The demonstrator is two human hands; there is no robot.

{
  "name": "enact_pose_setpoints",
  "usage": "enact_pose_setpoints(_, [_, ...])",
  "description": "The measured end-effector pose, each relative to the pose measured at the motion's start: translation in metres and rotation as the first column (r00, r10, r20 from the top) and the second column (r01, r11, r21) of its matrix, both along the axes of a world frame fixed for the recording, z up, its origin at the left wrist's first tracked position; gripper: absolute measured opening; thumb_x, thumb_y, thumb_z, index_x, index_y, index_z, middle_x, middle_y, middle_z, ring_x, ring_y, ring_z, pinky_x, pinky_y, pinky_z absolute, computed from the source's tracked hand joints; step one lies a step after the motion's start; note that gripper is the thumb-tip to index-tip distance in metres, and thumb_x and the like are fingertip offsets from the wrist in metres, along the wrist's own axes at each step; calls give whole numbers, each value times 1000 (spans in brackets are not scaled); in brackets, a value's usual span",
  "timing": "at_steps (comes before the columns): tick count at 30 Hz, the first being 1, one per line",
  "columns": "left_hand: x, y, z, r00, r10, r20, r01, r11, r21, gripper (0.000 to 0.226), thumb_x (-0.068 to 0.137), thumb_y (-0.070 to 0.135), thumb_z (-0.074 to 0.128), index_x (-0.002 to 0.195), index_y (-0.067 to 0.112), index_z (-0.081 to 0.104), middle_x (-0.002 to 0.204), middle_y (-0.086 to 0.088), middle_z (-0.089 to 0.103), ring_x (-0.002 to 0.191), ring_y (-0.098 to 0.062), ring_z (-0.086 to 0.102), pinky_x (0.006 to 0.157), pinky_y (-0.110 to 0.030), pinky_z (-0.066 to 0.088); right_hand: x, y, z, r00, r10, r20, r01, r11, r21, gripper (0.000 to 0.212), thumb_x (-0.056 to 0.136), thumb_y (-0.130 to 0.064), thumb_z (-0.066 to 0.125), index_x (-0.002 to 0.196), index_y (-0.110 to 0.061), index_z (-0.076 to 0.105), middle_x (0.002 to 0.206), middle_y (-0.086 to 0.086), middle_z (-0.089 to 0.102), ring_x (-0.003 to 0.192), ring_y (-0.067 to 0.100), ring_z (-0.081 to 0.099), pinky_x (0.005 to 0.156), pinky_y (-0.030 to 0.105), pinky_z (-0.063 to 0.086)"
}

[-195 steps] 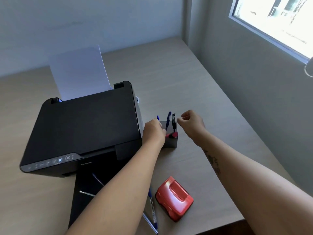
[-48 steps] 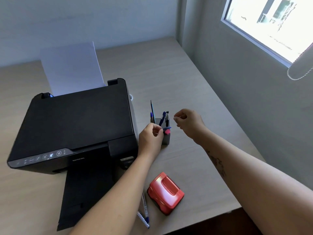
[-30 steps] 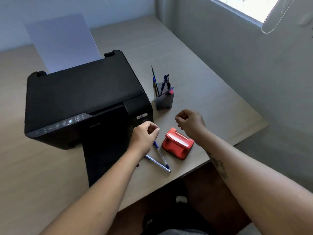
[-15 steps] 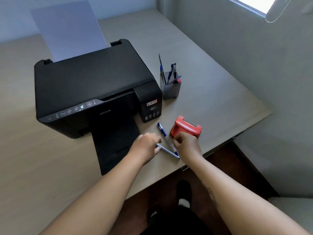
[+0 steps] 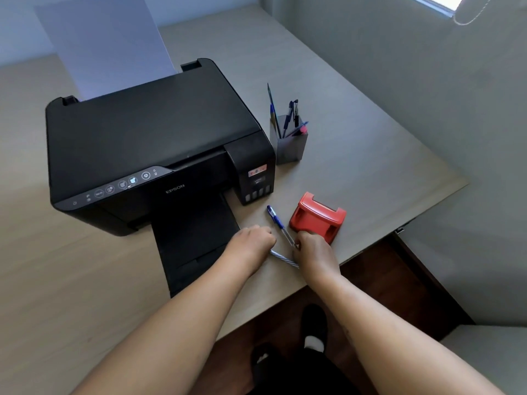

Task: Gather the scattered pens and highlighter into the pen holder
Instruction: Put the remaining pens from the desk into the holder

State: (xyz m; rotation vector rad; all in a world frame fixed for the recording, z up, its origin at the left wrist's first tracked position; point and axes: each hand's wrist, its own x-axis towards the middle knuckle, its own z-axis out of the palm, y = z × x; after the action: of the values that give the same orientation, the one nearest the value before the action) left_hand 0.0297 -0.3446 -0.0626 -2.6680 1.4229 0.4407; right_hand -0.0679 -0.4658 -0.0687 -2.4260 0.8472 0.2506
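Observation:
A grey square pen holder (image 5: pixel 288 149) stands right of the printer with several pens and a pink highlighter (image 5: pixel 302 129) in it. Two pens lie near the table's front edge. A blue-capped clear pen (image 5: pixel 279 223) points toward the printer, and my right hand (image 5: pixel 312 250) pinches its near end. A striped clear pen (image 5: pixel 283 258) lies crosswise between my hands; my left hand (image 5: pixel 252 243) closes on its left end, while its right end goes under my right hand.
A black Epson printer (image 5: pixel 148 149) with its output tray (image 5: pixel 194 243) extended fills the table's left, paper (image 5: pixel 105 44) standing in its feeder. A red hole punch (image 5: pixel 318 216) sits just right of the pens. The table edge (image 5: pixel 370 246) runs close below my hands.
Both hands came back from the pen holder to the front edge and closed on the two loose pens. In the last half second they barely moved; the right hand's pinch tightened on the blue-capped pen.

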Motion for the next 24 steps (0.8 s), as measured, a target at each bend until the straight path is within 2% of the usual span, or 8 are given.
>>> enact_pose_setpoints(2, [-1,-4,3,999,-39,15,38,999,27,13,85,-2,57,94,7,59,104,-11,58,99,-33,58,65,-37,38,-1,-1,-1,999,-32,-13,32,999,26,10,84,-15,54,92,-12,60,101,15,63,92,37,62,66,31,40])
enact_pose_setpoints(6, [0,-12,8,984,-177,34,173,981,92,21,90,-2,51,107,4,61,113,-12,60,107,-32,59,77,-39,46,-3,-3,9,999,-53,0,53,997,55,6,84,-14,59,89,-12,60,93,10,59,83,30,56,66,29,40])
enact_pose_setpoints(9, [3,-12,16,984,-178,28,177,983,45,18,92,2,48,104,4,60,109,-12,62,103,-32,61,74,-38,48,-9,-3,27,992,-103,67,97,992,80,7,85,-14,63,91,-11,61,94,7,58,82,25,56,67,32,43])
enact_pose_setpoints(13, [10,-8,32,998,-54,37,58,993,-104,15,93,12,46,100,6,57,105,-12,62,100,-32,58,70,-40,46,-11,-19,62,970,-165,178,141,980,139,6,85,-12,64,81,-11,60,80,5,59,72,22,55,61,31,41])
enact_pose_setpoints(16, [21,-10,51,995,65,-70,-82,958,-274,16,89,19,53,97,7,61,101,-13,64,97,-33,61,76,-41,51,3,-45,95,939,-217,268,185,973,142,4,84,-15,65,86,-12,64,83,6,62,69,22,55,55,27,37])
enact_pose_setpoints(21, [44,-34,87,945,217,-246,-319,785,-531,9,86,17,64,88,10,60,89,-7,63,81,-26,61,74,-36,52,39,-100,144,922,-183,341,157,982,103,10,85,-15,64,94,-11,65,87,9,65,67,21,55,52,22,38])
enact_pose_setpoints(24, [56,-61,106,925,243,-291,-376,688,-620,8,86,14,66,90,8,61,90,-8,63,79,-23,62,73,-32,51,64,-131,162,943,-65,327,80,996,-33,8,86,-12,63,93,-10,65,91,9,62,73,24,53,52,25,35])
